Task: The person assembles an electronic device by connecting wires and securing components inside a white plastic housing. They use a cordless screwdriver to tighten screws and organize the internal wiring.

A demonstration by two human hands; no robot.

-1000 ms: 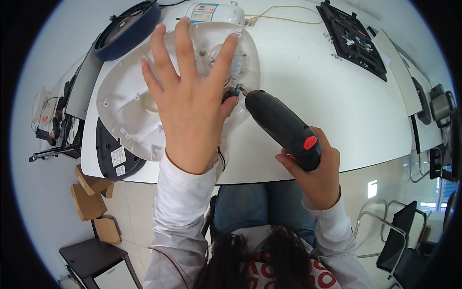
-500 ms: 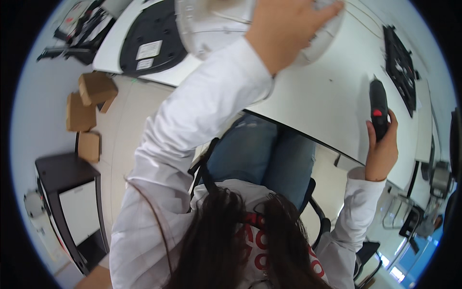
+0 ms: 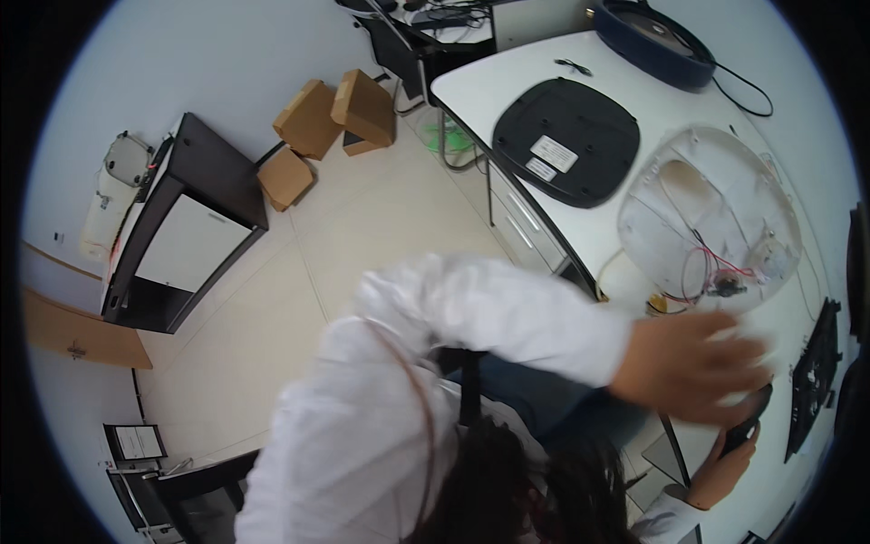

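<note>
My right hand (image 3: pixel 725 467), at the lower right by the table edge, is wrapped round a black electric screwdriver (image 3: pixel 750 419). Its front end is partly hidden by my left hand (image 3: pixel 693 367), which reaches across just over it. Motion smears the left fingers, so whether they touch the tool or hold anything does not show. Just beyond that hand lies a white plastic shell (image 3: pixel 652 213), its hollow side up, with red and black wires (image 3: pixel 702 263) and small parts inside. Left of the shell rests a black rounded base plate (image 3: pixel 603 136) with two white labels.
A black frame-like part (image 3: pixel 813 376) lies along the right side of the white table (image 3: pixel 471 86). Farther back are a dark blue ring-shaped housing (image 3: pixel 652 54) and a short black cable (image 3: pixel 573 67). Cardboard boxes (image 3: pixel 308 118) and a dark cabinet (image 3: pixel 186 227) stand on the floor at left.
My left hand has left the white shell and swung right, over to the screwdriver. The right hand still holds the tool. The view has turned toward the left side of the room.
</note>
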